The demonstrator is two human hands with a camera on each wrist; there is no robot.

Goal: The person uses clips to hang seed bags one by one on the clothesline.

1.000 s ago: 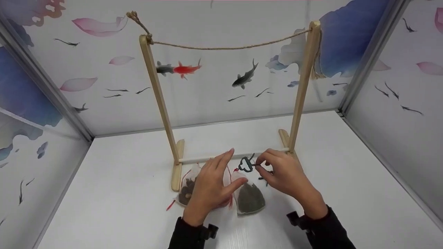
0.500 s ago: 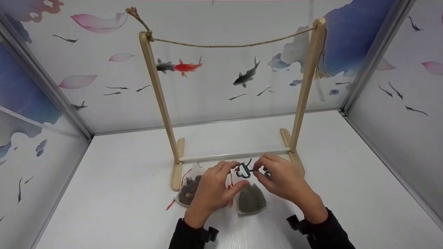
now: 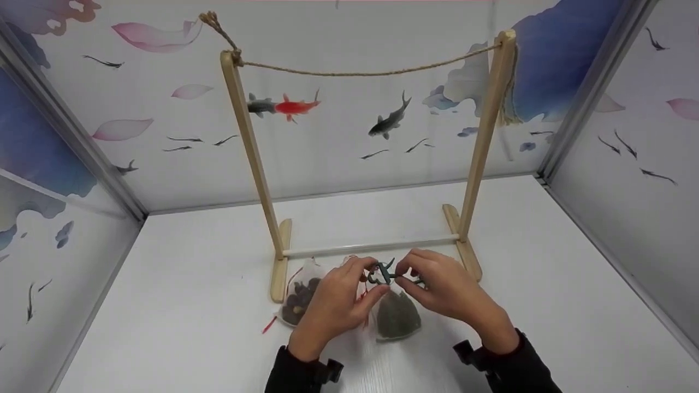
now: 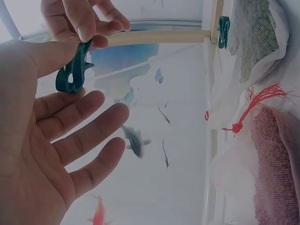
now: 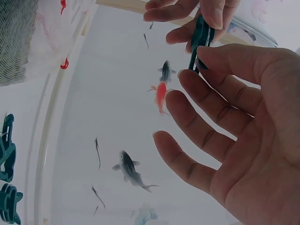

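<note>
A dark green plastic spring clip (image 3: 385, 273) is between my two hands, above the table. My left hand (image 3: 338, 295) pinches its rounded, looped end between thumb and fingers, with the other fingers spread in the left wrist view. My right hand (image 3: 445, 281) pinches the opposite, narrow end with thumb and forefinger. Below the hands lie mesh drawstring bags: one with dark round pieces (image 3: 300, 297), one with grey-green filling (image 3: 398, 319). A third, with reddish filling (image 4: 276, 164) and a red tassel (image 4: 260, 103), shows in the left wrist view, mostly hidden by my left hand from above.
More green clips (image 5: 7, 147) lie on the white table (image 3: 180, 305) near the grey-green bag. Behind the hands stands a wooden frame (image 3: 483, 147) with a twine rope (image 3: 360, 73) strung across its top and a white bar (image 3: 371, 245) low down. Printed panels (image 3: 349, 164) enclose the table.
My left hand, earlier spread apart from the clip, has closed its thumb and fingertips onto it. The right hand has moved slightly left and down with the clip, which has turned.
</note>
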